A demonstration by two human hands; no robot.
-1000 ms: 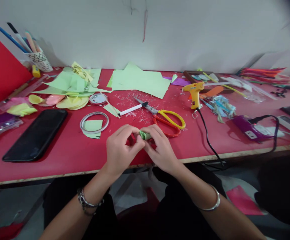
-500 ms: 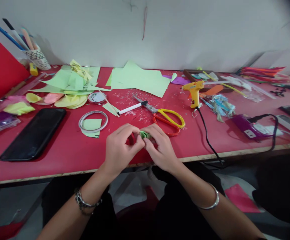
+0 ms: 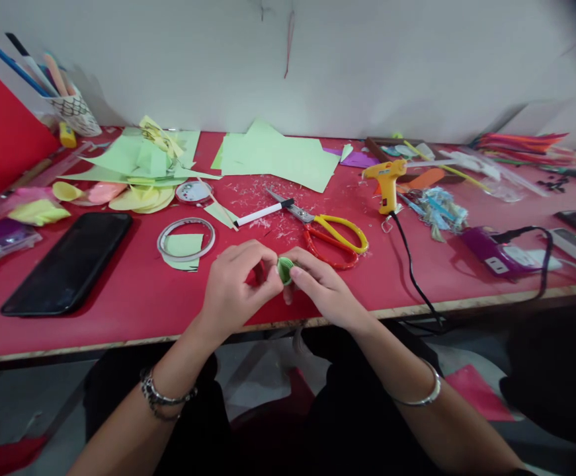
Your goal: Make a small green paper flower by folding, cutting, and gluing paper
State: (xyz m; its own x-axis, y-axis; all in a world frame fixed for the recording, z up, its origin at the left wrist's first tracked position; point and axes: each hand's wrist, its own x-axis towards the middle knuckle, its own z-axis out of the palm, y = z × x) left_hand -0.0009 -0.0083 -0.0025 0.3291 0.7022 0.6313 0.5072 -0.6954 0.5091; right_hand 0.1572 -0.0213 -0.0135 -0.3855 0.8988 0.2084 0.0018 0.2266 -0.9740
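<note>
Both my hands meet over the near edge of the red table [image 3: 119, 311]. Between them is a small rolled piece of light green paper [image 3: 284, 268]. My left hand [image 3: 233, 287] pinches it from the left with curled fingers. My right hand [image 3: 323, 287] grips it from the right, thumb and fingertips pressed on the roll. Just beyond my hands lie scissors with yellow and red handles [image 3: 334, 235] and a white marker with a black cap [image 3: 262, 214].
A black phone [image 3: 67, 261] lies at the left, a tape ring [image 3: 186, 239] on a green scrap beside it. Green paper sheets [image 3: 280, 158] and yellow cut-outs lie at the back. A yellow glue gun [image 3: 385, 182] with a black cord stands at the right, near a purple power strip [image 3: 496, 254].
My hands have turned the green roll a little, so its open end now faces me. My right hand shifted slightly to the right. Nothing else on the table moved.
</note>
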